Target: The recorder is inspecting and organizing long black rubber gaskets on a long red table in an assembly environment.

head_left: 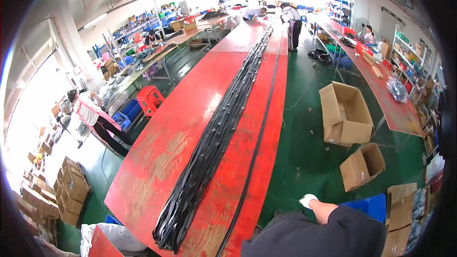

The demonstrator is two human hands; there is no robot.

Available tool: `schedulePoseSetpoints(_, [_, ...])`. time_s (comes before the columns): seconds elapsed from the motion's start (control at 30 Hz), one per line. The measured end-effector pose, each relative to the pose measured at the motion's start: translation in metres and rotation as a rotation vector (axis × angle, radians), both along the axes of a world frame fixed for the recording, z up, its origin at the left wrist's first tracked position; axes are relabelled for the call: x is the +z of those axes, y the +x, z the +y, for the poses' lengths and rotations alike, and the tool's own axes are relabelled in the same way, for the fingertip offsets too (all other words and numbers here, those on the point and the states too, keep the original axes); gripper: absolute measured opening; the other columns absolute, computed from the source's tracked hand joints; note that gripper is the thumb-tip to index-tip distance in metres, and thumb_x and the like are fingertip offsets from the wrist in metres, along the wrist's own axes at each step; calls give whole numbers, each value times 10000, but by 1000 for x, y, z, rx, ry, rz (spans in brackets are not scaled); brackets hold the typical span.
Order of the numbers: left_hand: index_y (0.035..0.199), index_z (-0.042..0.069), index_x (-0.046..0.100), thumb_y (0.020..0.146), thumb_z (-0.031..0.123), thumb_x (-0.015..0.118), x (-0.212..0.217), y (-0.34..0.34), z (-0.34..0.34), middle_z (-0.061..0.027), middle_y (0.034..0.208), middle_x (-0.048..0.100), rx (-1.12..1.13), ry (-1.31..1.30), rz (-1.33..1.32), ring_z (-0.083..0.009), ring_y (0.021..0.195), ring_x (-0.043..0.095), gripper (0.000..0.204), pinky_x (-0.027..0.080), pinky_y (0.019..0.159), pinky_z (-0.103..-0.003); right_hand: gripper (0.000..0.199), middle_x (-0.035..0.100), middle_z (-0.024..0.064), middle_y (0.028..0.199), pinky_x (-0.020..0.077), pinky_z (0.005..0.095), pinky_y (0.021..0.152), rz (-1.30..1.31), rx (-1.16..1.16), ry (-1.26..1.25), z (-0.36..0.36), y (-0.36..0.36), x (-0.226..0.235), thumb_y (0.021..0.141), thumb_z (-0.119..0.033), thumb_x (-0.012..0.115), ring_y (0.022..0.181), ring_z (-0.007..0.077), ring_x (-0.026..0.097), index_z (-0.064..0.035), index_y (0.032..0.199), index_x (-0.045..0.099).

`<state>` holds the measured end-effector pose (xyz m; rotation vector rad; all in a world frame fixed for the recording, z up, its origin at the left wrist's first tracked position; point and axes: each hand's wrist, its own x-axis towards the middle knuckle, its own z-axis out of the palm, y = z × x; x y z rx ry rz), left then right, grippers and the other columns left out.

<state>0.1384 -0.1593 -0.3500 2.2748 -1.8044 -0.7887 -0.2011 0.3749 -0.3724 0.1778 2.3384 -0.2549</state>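
My right hand (308, 201) wears a white glove and is held beside the long red table, over the green floor. The bare forearm behind it comes out of a dark sleeve. The hand looks small here and its fingers cannot be made out, nor whether they hold anything. My left hand is out of the picture. Nearest to me on the table lies one long, thin black strip (257, 150), running away along the right side. Left of it stretches a thick bundle of black strips (209, 154), its loose ends close to the near edge.
The red table (162, 147) runs far back, where two people (291, 19) stand. On the right are two open cardboard boxes (333, 119), a blue bin (371, 207) and another red table (381, 83). A red stool (150, 101) and a person (97, 119) are on the left.
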Motion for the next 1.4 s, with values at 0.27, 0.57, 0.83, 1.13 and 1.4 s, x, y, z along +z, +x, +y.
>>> schedulePoseSetpoints(0.27, [1118, 46, 773, 951, 333, 672, 0, 8, 0, -150, 1129, 783, 25, -9, -13, -361, 1006, 735, 348, 590, 860, -493, 484, 719, 137, 1352, 505, 445, 1093, 52, 183, -220, -100, -18, 50, 980, -468, 618, 1281, 343, 657, -138, 1312, 741])
schedulePoseSetpoints(0.57, [1129, 39, 765, 954, 326, 669, -3, 23, 1, -159, 1137, 779, 56, -5, -10, -370, 1014, 732, 349, 588, 868, -498, 462, 716, 126, 1361, 501, 452, 1100, -14, 253, -157, -105, -7, 39, 980, -442, 613, 1288, 341, 652, -149, 1312, 745])
schedulePoseSetpoints(0.83, [1138, 34, 759, 957, 319, 666, -8, 34, 7, -167, 1144, 776, 84, 0, -28, -378, 1021, 729, 350, 586, 875, -503, 462, 729, 141, 1326, 532, 468, 1058, -27, 188, -105, -71, 6, 24, 963, -464, 622, 1242, 363, 677, -133, 1246, 774])
schedulePoseSetpoints(1.13, [1149, 28, 751, 960, 312, 663, -20, 74, 31, -175, 1152, 773, 213, 31, -101, -387, 1028, 726, 352, 583, 882, -508, 485, 723, 150, 1335, 517, 463, 1080, -18, 185, -137, -64, 6, 12, 968, -484, 615, 1266, 361, 662, -125, 1257, 769])
schedulePoseSetpoints(1.4, [988, 46, 731, 905, 329, 633, -10, 164, 86, -210, 1028, 765, 341, -64, -238, -423, 930, 718, 310, 570, 824, -504, 487, 728, 191, 1289, 525, 458, 1057, 17, 221, -135, -71, -5, 11, 960, -444, 620, 1243, 382, 668, -67, 1237, 755])
